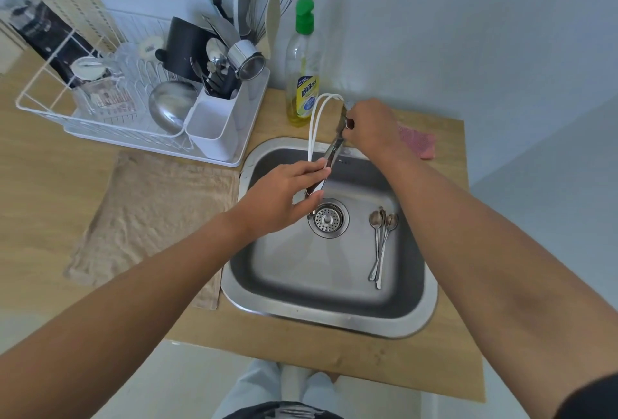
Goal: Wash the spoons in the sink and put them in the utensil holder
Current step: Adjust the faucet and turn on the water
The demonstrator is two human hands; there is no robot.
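My right hand [371, 127] is curled round the tap [337, 137] at its top, probably on the handle, though my fingers hide it. My left hand [284, 197] pinches one spoon [316, 186] below the spout, placed to catch the flow; no water is visible. The remaining spoons [381, 238] lie bunched on the sink [331, 315] floor, right of the drain. The utensil holder [214, 127] stands in the rack, left. The soap bottle [302, 84] label is too blurred to read.
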